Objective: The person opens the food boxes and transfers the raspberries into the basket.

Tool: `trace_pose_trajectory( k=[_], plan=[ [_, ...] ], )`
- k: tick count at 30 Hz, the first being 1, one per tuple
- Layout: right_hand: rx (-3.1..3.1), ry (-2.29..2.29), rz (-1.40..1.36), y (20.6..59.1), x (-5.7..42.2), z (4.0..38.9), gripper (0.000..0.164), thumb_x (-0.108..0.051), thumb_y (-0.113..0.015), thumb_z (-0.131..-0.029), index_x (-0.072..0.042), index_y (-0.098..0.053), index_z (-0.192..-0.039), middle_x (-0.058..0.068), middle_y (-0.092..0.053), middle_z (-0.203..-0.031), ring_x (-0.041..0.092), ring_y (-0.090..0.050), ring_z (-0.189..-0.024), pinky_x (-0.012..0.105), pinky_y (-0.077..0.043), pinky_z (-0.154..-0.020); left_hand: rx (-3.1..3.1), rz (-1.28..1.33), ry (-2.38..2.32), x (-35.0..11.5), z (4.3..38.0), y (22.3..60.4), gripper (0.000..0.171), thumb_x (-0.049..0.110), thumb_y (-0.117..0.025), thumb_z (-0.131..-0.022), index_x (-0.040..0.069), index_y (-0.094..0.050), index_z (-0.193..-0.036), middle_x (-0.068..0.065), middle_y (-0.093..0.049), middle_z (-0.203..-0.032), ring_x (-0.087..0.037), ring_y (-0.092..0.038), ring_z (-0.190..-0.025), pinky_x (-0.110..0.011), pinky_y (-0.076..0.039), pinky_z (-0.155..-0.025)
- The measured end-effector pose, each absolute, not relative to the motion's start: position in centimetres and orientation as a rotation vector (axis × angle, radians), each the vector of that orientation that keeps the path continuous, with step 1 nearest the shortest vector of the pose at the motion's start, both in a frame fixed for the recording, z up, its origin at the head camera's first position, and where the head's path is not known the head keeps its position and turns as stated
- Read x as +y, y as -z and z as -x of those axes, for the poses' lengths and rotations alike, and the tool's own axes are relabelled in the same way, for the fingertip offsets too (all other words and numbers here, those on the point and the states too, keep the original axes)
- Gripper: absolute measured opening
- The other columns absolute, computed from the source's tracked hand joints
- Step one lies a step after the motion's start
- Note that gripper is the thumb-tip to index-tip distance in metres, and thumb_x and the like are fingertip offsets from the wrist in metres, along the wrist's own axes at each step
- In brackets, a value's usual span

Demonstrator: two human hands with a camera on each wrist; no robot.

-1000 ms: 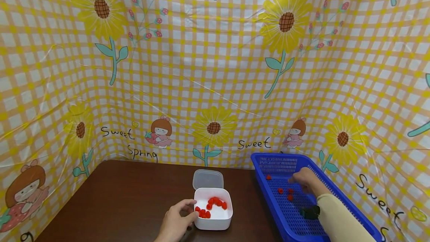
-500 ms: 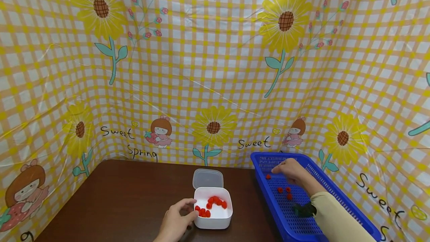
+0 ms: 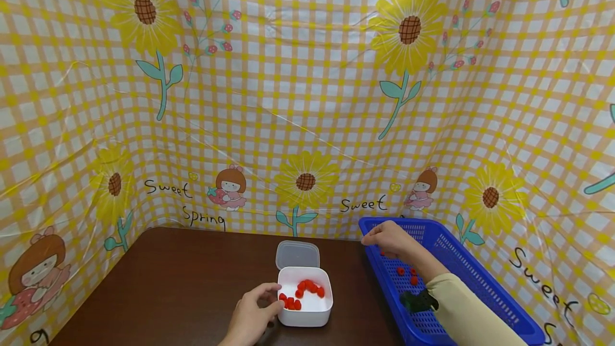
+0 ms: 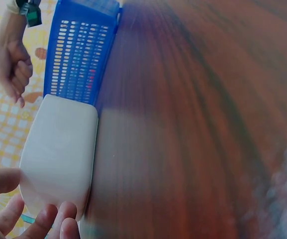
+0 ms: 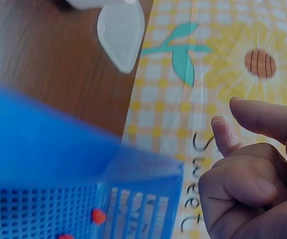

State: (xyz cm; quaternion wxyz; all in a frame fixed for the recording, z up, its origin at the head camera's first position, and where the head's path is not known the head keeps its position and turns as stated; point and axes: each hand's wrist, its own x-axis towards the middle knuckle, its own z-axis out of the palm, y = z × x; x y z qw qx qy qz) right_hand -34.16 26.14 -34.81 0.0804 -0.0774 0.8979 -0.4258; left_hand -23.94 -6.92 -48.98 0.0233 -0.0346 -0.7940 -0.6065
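Note:
A white box (image 3: 306,318) stands on the table, with several small red raspberry-like berries (image 3: 306,285) in it. My left hand (image 3: 252,311) touches its left side with relaxed fingertips; in the left wrist view my fingers (image 4: 46,219) rest against the wall. Further right is a blue slotted basket (image 3: 384,287); several more red berries (image 3: 414,280) lie on its floor. My right hand (image 3: 391,239) hovers over the basket's far left edge. In the right wrist view several fingers are curled, and two fingertips stand slightly apart with no berry visible between them. The inside of this hand is hidden.
A translucent lid (image 3: 298,256) lies on the dark brown table (image 3: 182,282) behind the box. A checked, flowered cloth (image 3: 307,95) hangs at the back and sides. A dark green device (image 3: 417,301) sits on my right wrist.
My right hand has moved left, from above the middle of the basket to its far left edge. My left hand and the box stay where they were.

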Motion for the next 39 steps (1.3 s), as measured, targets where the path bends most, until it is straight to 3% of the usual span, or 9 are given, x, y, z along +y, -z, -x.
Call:
trace_pose_trajectory(
  k=[3, 7, 10, 15, 21, 28, 35, 39],
  plan=[
    [2.66, 1.289, 0.256, 34.9, 24.9, 34.0, 0.017, -0.015, -0.07, -0.093, 0.001, -0.074, -0.096, -0.01, -0.025, -0.051, 0.006, -0.015, -0.043, 0.023, -0.022, -0.044, -2.459, 0.107, 1.88, -7.0, 23.9, 49.0, 0.035, 0.016, -0.077, -0.088, 0.008, -0.069, -0.121, -0.004, -0.063, -0.088, -0.018, -0.061, -0.063, -0.033, -0.054, -0.06],
    [2.649, 1.286, 0.278, 35.2, 23.5, 33.8, 0.014, -0.015, -0.071, -0.091, -0.001, -0.074, -0.09, -0.009, -0.024, -0.051, 0.007, -0.013, -0.046, 0.023, -0.02, -0.044, -2.475, 0.085, 1.877, -6.9, 24.0, 49.0, 0.035, 0.017, -0.076, -0.088, 0.009, -0.069, -0.122, -0.003, -0.063, -0.088, -0.018, -0.061, -0.064, -0.033, -0.054, -0.06],
    [2.631, 1.276, 0.278, 35.5, 22.5, 33.7, 0.019, -0.014, -0.071, -0.091, 0.001, -0.075, -0.101, -0.009, -0.025, -0.051, 0.007, -0.014, -0.046, 0.022, -0.02, -0.043, -2.486, 0.065, 1.879, -6.9, 24.0, 49.1, 0.035, 0.017, -0.076, -0.089, 0.01, -0.069, -0.122, -0.003, -0.063, -0.089, -0.018, -0.061, -0.065, -0.032, -0.054, -0.061],
    [2.584, 1.268, 0.295, 36.0, 20.9, 33.4, 0.016, -0.014, -0.071, -0.09, 0.0, -0.076, -0.097, -0.008, -0.025, -0.052, 0.006, -0.014, -0.047, 0.021, -0.018, -0.043, -2.492, 0.06, 1.875, -6.9, 24.1, 49.1, 0.035, 0.018, -0.077, -0.089, 0.01, -0.069, -0.121, -0.003, -0.064, -0.09, -0.018, -0.061, -0.065, -0.032, -0.054, -0.061],
    [2.549, 1.228, 0.347, 36.8, 19.1, 33.3, 0.021, -0.018, -0.072, -0.09, -0.005, -0.069, -0.074, -0.008, -0.023, -0.051, 0.008, -0.013, -0.048, 0.023, -0.018, -0.043, -2.496, 0.054, 1.875, -6.9, 24.0, 49.2, 0.035, 0.018, -0.077, -0.088, 0.011, -0.069, -0.121, -0.003, -0.063, -0.089, -0.019, -0.062, -0.065, -0.032, -0.054, -0.061],
    [2.509, 1.199, 0.348, 37.3, 17.7, 33.2, 0.019, -0.02, -0.071, -0.091, -0.002, -0.077, -0.088, -0.007, -0.024, -0.051, 0.008, -0.014, -0.047, 0.023, -0.018, -0.043, -2.476, 0.091, 1.867, -6.9, 24.1, 49.1, 0.035, 0.018, -0.077, -0.088, 0.011, -0.069, -0.121, -0.003, -0.065, -0.088, -0.019, -0.062, -0.063, -0.033, -0.053, -0.06],
    [2.514, 1.122, 0.342, 38.0, 16.3, 33.1, 0.024, -0.021, -0.071, -0.09, 0.0, -0.074, -0.079, -0.006, -0.026, -0.051, 0.01, -0.017, -0.046, 0.023, -0.019, -0.043, -2.462, 0.111, 1.856, -7.0, 24.0, 49.0, 0.034, 0.018, -0.077, -0.088, 0.011, -0.069, -0.12, -0.003, -0.064, -0.088, -0.019, -0.063, -0.062, -0.034, -0.052, -0.059],
    [2.533, 1.041, 0.308, 38.7, 15.3, 32.9, 0.024, -0.023, -0.069, -0.093, -0.001, -0.076, -0.086, -0.005, -0.029, -0.049, 0.01, -0.019, -0.044, 0.023, -0.021, -0.042, -2.465, 0.122, 1.851, -7.0, 24.0, 49.0, 0.034, 0.017, -0.076, -0.088, 0.01, -0.069, -0.12, -0.003, -0.064, -0.089, -0.02, -0.063, -0.063, -0.034, -0.052, -0.059]
  ],
)
